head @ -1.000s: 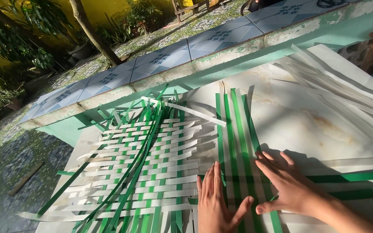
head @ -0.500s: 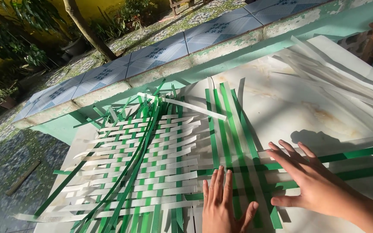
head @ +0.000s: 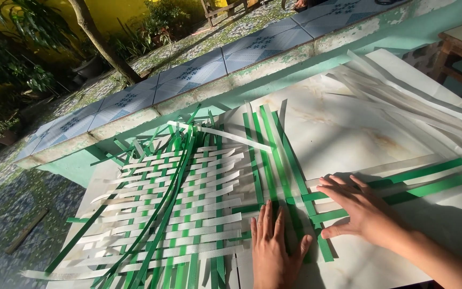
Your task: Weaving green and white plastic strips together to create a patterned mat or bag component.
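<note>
A half-woven mat point(head: 180, 203) of green and white strips lies on a pale stone tabletop point(head: 348, 128). My left hand point(head: 274, 249) presses flat, fingers apart, on the mat's right edge, over the lower ends of several long green strips point(head: 271, 150) that run away from me. My right hand point(head: 362, 208) lies flat, fingers spread, on two green strips point(head: 429, 182) and white ones that stretch off to the right, crossing the upright ones. Neither hand grips anything.
A loose heap of white strips point(head: 429, 101) lies at the table's far right. A low wall topped with blue tiles point(head: 199, 72) runs behind the table. A tree trunk point(head: 100, 40), potted plants and a wooden bench corner point(head: 461, 48) stand beyond.
My right hand has slid to the right along the horizontal strips. The left hand stays pressed at the mat's edge. The view has shifted so the mat sits lower and further right.
</note>
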